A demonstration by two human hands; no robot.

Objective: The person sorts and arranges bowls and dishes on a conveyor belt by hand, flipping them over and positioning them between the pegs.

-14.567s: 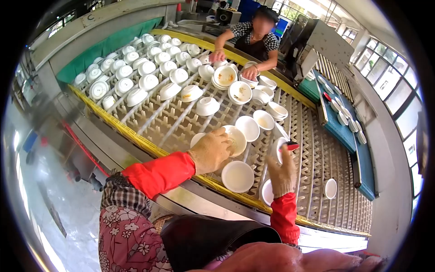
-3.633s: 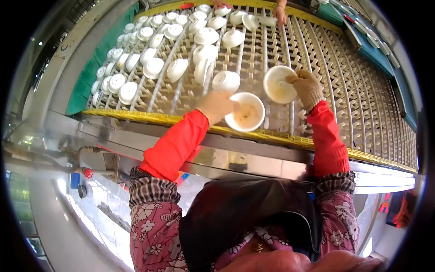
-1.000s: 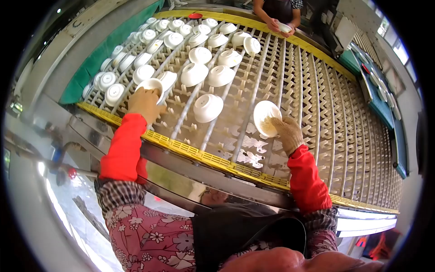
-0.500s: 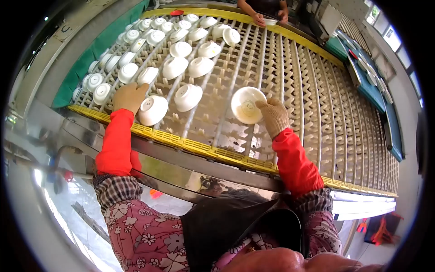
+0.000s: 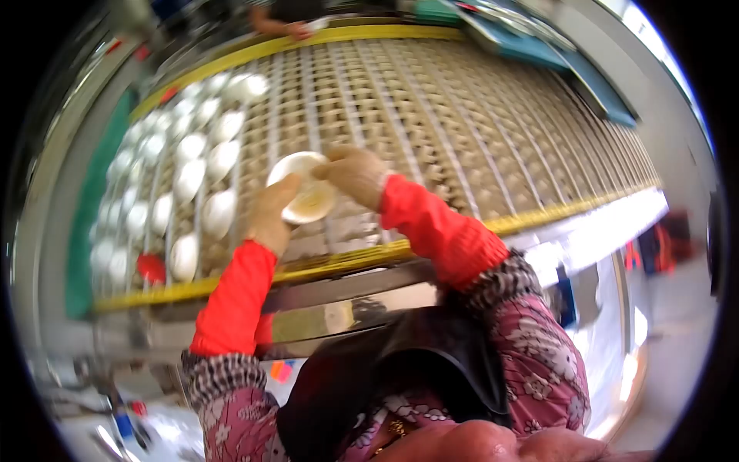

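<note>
A white bowl (image 5: pixel 312 202) is held over the slatted conveyor, its open side towards me and a yellowish tint inside. My left hand (image 5: pixel 271 214), in a tan glove, is closed on the left rim. On the upper right rim, my right hand (image 5: pixel 356 175) pinches the same bowl, also gloved. Left of my hands, white bowls (image 5: pixel 189 179) lie bottom-up in rows, smeared by motion. Close to the front edge sits a small red object (image 5: pixel 152 268) beside a white bowl (image 5: pixel 184 256); its kind is unclear.
The conveyor of rods and pegs (image 5: pixel 431 131) has yellow edging (image 5: pixel 339 264) along its near side. A green guard (image 5: pixel 91 223) borders its left end. At the far side, another person's hand (image 5: pixel 299 30) holds a white dish. Blue trays (image 5: pixel 531 50) stand back right.
My left hand has left the bowls on the left and come to the held bowl's left rim. My right hand still grips that bowl. The view has turned, and a red object shows at front left.
</note>
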